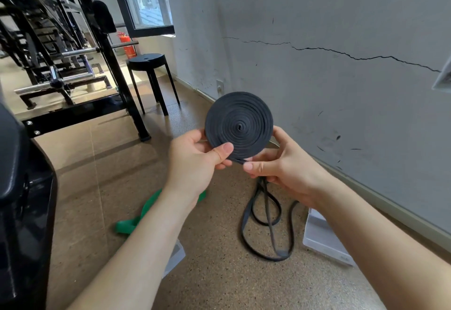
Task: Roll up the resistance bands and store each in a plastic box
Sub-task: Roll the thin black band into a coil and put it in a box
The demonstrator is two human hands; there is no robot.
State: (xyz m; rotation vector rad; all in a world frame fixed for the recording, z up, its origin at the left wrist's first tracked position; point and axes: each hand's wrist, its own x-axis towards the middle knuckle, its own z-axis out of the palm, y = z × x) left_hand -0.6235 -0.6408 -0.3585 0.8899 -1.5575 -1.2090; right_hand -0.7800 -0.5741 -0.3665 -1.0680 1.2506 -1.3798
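Speckled floor (219, 273) spreads below both hands. A clear plastic box (322, 239) lies under the right forearm, a green band (127, 225) under the left. The black band (238, 124), mostly wound into a flat coil, is held between them. The left hand (195, 158) pinches the coil's lower edge, and the right hand (285, 161) grips the loose tail, which hangs to the floor.

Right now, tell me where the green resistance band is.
In the head view the green resistance band lies on the floor at lower left, partly hidden behind the left forearm, left of the loose tail of the black band.
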